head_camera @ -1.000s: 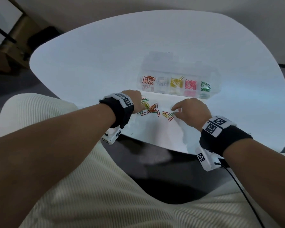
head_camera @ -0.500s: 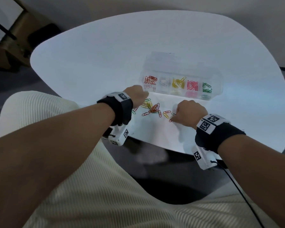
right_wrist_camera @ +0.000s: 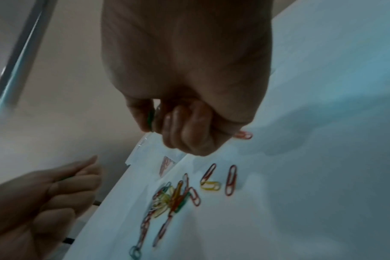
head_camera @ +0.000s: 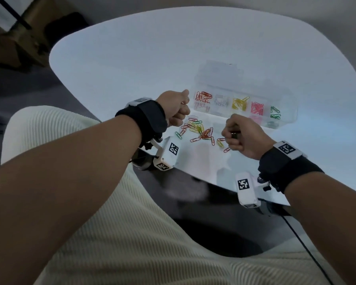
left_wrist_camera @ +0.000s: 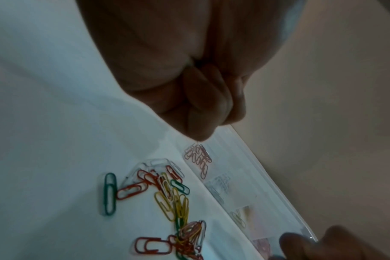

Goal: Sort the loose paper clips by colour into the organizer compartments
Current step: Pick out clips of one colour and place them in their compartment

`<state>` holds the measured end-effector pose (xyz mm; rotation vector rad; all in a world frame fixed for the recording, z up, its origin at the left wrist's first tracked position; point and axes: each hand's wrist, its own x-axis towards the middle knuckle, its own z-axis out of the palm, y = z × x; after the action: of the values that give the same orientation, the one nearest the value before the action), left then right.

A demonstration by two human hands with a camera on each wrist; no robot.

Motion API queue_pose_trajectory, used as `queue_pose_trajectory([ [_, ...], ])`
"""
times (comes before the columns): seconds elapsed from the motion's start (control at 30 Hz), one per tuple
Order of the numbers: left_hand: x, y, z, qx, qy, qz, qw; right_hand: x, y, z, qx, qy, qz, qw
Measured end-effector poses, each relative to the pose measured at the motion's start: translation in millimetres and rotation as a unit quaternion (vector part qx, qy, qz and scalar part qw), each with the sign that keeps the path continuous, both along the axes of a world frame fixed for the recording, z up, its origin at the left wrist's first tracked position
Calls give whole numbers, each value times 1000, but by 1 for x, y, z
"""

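Paper clips point(head_camera: 199, 131), loose: mixed red, yellow, green and white, heaped on the white table point(head_camera: 132, 58) just before the clear organizer point(head_camera: 286, 120), whose 5 compartments already hold sorted colours. Light, thin, slippery wire, likely to tangle (best pinched singly at one end). Right hand point(head_camera: 237, 136): raised above the heap's right edge, fingers curled, thumb and forefinger pinching a green clip point(right_wrist_camera: 150, 117). Left hand point(head_camera: 176, 110): lifted near the organizer's red end, fingers curled tight; whether it holds a clip cannot be told. Both wrists wear black bands.
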<state>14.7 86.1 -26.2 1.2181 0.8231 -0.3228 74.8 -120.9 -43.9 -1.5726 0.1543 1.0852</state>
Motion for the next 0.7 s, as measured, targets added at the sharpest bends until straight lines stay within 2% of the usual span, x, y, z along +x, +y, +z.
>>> queue_pose_trajectory([
  [0.07, -3, 2, 1, 31, 1, -4, 999, -2, 14, 3, 26, 14, -14, 999],
  [0.13, -6, 7, 3, 111, 10, -59, 992, -1, 27, 3, 38, 25, -15, 999],
  [0.17, -8, 10, 1, 189, 17, -121, 974, 1, 33, 1, 29, 16, -5, 999],
  [0.23, -13, 15, -7, 366, 31, -249, 896, 4, 46, -4, -54, -88, 51, 993],
  [0.27, -16, 17, -10, 429, 39, -293, 854, 4, 52, -7, -120, -178, 101, 971],
  [0.33, -23, 19, -18, 491, 41, -365, 790, 3, 61, -14, -243, -348, 200, 883],
  [0.4, -26, 18, -22, 518, 27, -408, 752, 3, 66, -20, -303, -426, 268, 809],
  [0.43, -27, 16, -24, 528, 17, -424, 735, 3, 68, -23, -319, -444, 292, 785],
  [0.53, -27, 10, -29, 539, 9, -478, 694, 5, 73, -26, -356, -454, 332, 746],
  [0.7, -28, 5, -31, 540, 18, -492, 683, 10, 82, -26, -399, -430, 376, 717],
])
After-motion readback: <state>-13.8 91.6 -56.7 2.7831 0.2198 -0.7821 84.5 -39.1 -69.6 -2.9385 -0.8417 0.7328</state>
